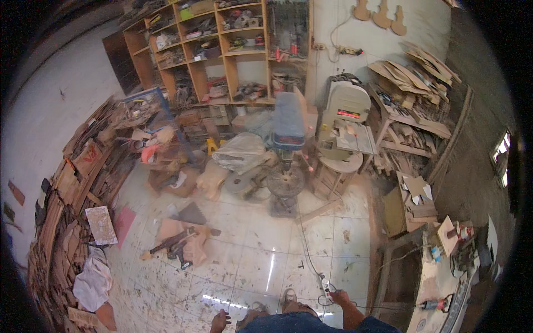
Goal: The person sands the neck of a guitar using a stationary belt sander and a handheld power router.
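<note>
My right hand (340, 297) is low in the picture, right of my feet, with its fingers closed on a small white power strip (328, 289). A dark cord (311, 256) runs from the strip up the floor toward the machines, and more cord loops beside my hand. Left of my legs, my left hand (220, 320) hangs over the floor, fingers loosely bent and a little apart, with nothing visible in it. My shoe (289, 297) stands on the tiles between the hands.
Ahead stand a drill press (290, 122) and a bandsaw (347, 105). Shelves (227, 55) of tools line the back. Wood scraps (72, 205) pile along the left. A dark tool (179, 244) lies on boards on the dusty floor. At right is a workbench (425, 286) with a power tool (436, 304).
</note>
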Demonstrator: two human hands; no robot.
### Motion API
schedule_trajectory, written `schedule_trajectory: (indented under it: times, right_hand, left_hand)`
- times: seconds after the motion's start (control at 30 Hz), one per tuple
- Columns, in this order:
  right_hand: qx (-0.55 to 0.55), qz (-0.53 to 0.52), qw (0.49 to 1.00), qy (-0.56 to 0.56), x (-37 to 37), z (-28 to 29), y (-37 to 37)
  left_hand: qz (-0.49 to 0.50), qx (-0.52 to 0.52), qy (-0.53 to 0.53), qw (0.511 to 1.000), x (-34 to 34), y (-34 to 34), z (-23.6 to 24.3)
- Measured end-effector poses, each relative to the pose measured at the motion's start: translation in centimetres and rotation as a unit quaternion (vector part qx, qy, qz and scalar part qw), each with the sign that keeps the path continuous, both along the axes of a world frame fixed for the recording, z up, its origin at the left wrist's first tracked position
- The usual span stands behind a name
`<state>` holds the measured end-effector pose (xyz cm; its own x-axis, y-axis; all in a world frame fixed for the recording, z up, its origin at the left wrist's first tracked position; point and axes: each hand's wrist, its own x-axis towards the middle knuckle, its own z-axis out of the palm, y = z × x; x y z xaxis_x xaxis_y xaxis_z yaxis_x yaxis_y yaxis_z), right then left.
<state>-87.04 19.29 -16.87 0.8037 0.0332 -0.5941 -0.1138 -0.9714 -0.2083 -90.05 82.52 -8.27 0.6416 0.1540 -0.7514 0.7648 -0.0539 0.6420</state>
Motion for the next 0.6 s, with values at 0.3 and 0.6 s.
schedule_trajectory:
  times: [0.3, 0.6]
  right_hand:
    - [0.027, 0.056, 0.992, -0.106, 27.2, 3.7, 6.7]
    - [0.292, 0.182, 0.923, -0.172, 35.1, 7.9, 26.3]
  left_hand:
    - [0.137, -0.031, -0.007, 0.990, 3.2, -0.2, -2.2]
    - [-0.020, 0.126, 0.038, 0.991, 9.7, 8.2, -4.0]
